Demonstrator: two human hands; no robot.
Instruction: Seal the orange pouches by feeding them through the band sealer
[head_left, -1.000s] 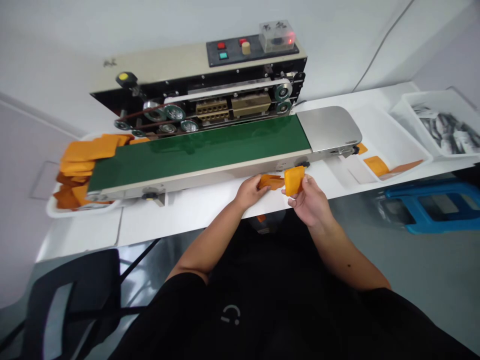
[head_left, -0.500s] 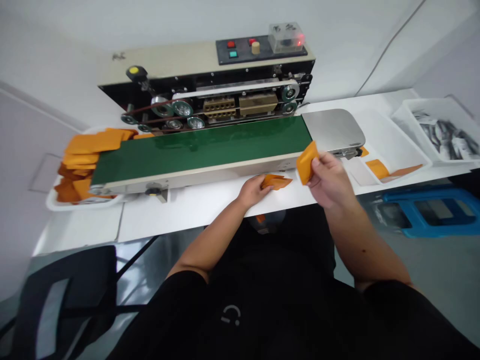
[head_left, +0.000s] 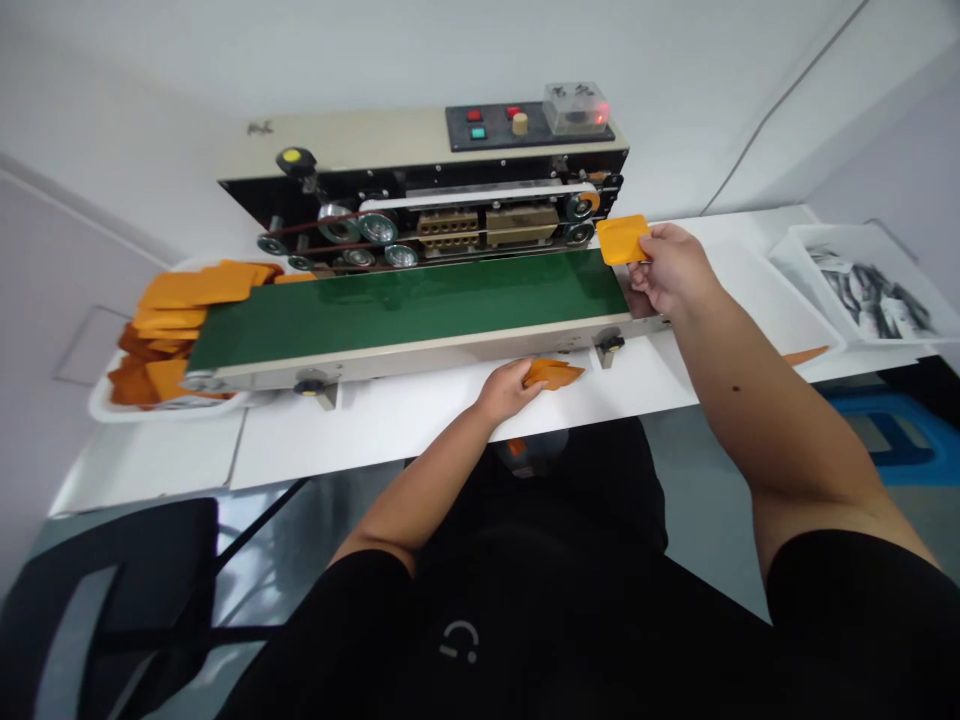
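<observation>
My right hand (head_left: 670,268) pinches an orange pouch (head_left: 622,239) and holds it at the right end of the sealing machine (head_left: 420,160), just above the green conveyor belt (head_left: 405,305) and beside the roller intake. My left hand (head_left: 506,388) rests closed on a small stack of orange pouches (head_left: 555,374) lying on the white table (head_left: 375,420) in front of the belt.
A white tray piled with several orange pouches (head_left: 161,330) sits at the belt's left end. A white bin (head_left: 870,290) with dark packets stands at far right, another tray beside it. A blue stool (head_left: 892,435) and a dark chair (head_left: 112,600) are below the table.
My right hand has carried the orange pouch up and away from the table edge to the right end of the machine. My left hand stayed on the stack.
</observation>
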